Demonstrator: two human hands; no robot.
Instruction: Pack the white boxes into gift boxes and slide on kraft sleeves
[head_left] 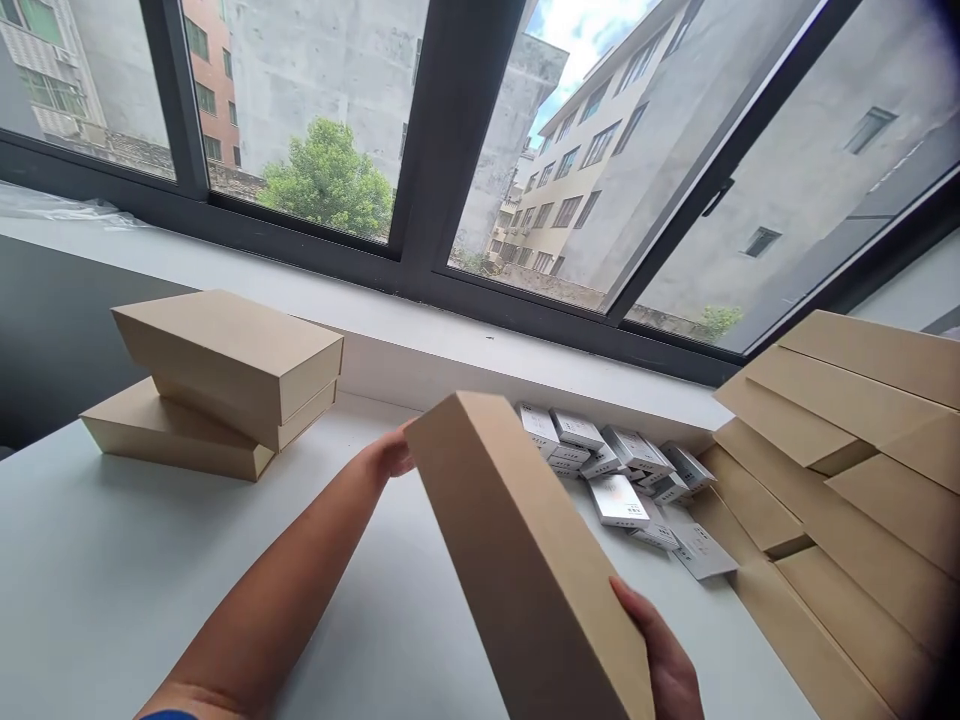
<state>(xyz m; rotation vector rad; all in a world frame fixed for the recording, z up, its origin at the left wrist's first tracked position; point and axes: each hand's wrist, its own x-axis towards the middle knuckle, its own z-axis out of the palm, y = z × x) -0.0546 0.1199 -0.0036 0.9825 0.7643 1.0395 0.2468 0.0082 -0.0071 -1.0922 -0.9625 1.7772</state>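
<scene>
A long brown cardboard box (525,540) is held tilted above the white table, between both hands. At its far left corner is my left hand (394,452), its fingers partly hidden behind the box. My right hand (660,650) grips the near right edge, with the thumb on the side face and the other fingers out of sight. Three similar brown boxes (232,345) are stacked unevenly at the left. Several small silver-white boxes (619,500) lie in a loose heap beyond the held box.
A large pile of brown boxes (862,480) rises at the right. Behind the white table (360,620) run a white sill (480,345) and dark-framed windows. Clear plastic (67,208) lies on the sill at the far left.
</scene>
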